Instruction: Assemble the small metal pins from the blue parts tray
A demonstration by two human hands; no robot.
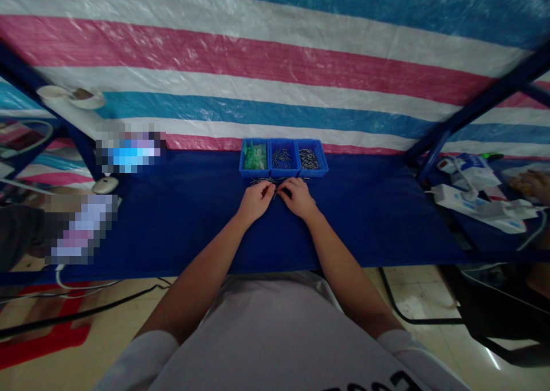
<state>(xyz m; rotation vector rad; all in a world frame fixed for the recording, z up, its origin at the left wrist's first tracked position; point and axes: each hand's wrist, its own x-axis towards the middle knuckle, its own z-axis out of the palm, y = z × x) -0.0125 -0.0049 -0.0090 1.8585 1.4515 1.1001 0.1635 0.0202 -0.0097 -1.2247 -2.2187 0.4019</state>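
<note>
Three blue bins stand side by side at the back of the blue table (365, 219). Green pieces lie in the left bin (255, 173), thin dark metal pieces in the middle bin (283, 173), and many small metal pieces in the right bin (312, 173). Just in front of them, my left hand (256, 200) and my right hand (298, 196) are close together, each with thumb and fingertips pinched. Whatever they hold is too small to make out. Several thin metal pieces (260, 181) lie between my hands and the bins.
At the left are a blurred phone-like screen (83, 228), another pixelated screen (133, 152) by a white holder, and cables. Power strips (476, 205) lie at the right. Blue frame posts (468, 116) rise at both sides before a striped sheet (279, 64).
</note>
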